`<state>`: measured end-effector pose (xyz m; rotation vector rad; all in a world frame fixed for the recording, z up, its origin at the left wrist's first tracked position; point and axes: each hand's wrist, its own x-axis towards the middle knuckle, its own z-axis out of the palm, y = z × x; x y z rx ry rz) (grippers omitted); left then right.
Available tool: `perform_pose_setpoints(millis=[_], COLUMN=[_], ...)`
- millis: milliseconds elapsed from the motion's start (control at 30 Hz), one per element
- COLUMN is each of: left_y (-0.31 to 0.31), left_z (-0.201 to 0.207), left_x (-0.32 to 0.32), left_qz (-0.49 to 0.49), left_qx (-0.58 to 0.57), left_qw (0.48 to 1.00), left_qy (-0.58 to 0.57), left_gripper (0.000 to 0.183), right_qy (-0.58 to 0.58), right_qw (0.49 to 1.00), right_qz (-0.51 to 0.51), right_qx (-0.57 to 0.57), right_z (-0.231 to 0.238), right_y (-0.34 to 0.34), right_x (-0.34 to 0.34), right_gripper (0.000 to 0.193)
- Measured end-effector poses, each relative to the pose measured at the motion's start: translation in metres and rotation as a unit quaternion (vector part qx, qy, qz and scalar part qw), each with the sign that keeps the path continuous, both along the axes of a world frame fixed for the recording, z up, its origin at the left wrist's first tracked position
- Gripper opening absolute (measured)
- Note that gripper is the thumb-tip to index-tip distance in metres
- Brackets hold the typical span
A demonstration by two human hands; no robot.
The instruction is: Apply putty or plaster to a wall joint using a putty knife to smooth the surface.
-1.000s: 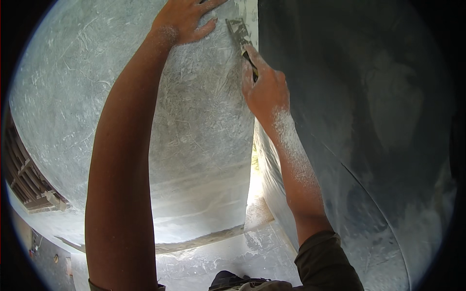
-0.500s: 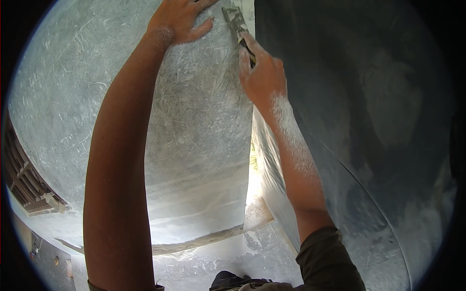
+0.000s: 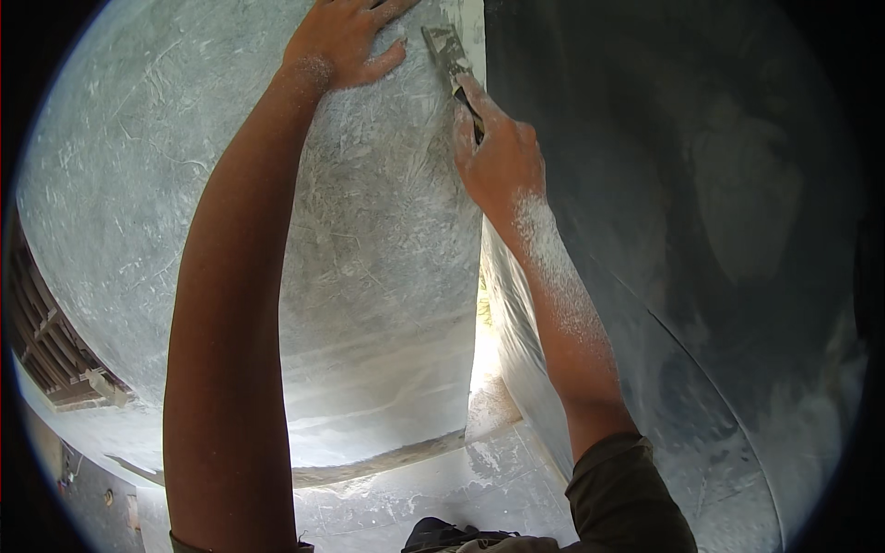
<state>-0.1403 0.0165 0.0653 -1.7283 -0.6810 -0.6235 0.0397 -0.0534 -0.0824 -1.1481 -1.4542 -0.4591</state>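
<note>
View from the head camera, looking along two raised forearms at a plastered wall. The left hand (image 3: 346, 41) lies flat on the pale grey wall face (image 3: 184, 184) near its upper edge, fingers spread wide and holding nothing; part of the fingers runs out of the frame at the top. The right hand (image 3: 498, 157) is closed around the dark handle of a putty knife (image 3: 450, 53), with the index finger laid along the tool. The blade points up and slightly left and rests on the wall face just beside the vertical corner where that face meets a darker wall face (image 3: 701, 230) on the right. The blade is coated with pale filler, and the thumb of the left hand sits just to its left without touching it. White dust covers the right wrist and forearm and speckles the left wrist. A dark sleeve (image 3: 622, 488) covers the right upper arm at the lower edge. A narrow bright gap (image 3: 479, 346) shows at the corner, lower down. At the far left edge a brown slatted frame (image 3: 51, 355) is partly visible.
</note>
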Motion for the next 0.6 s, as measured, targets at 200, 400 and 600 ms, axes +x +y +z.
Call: perform_pose_setpoints(millis=[200, 400, 600], left_y=[0.004, 0.002, 0.003], left_z=[0.000, -0.002, -0.001], left_x=[0.002, -0.003, 0.000], left_qz=[-0.016, -0.023, -0.036], left_qx=[-0.001, -0.010, -0.014], left_qw=[1.000, 1.000, 0.999], left_qy=[-0.009, -0.010, -0.007], left_gripper=[0.076, 0.077, 0.076], right_qy=[-0.002, -0.009, 0.006], right_qw=[1.000, 1.000, 0.999], right_qz=[0.010, 0.012, 0.023], right_qx=[0.005, 0.001, 0.029], right_z=[0.010, -0.006, 0.022], right_y=[0.002, 0.003, 0.006], right_x=[0.004, 0.004, 0.005], right_gripper=[0.041, 0.040, 0.039])
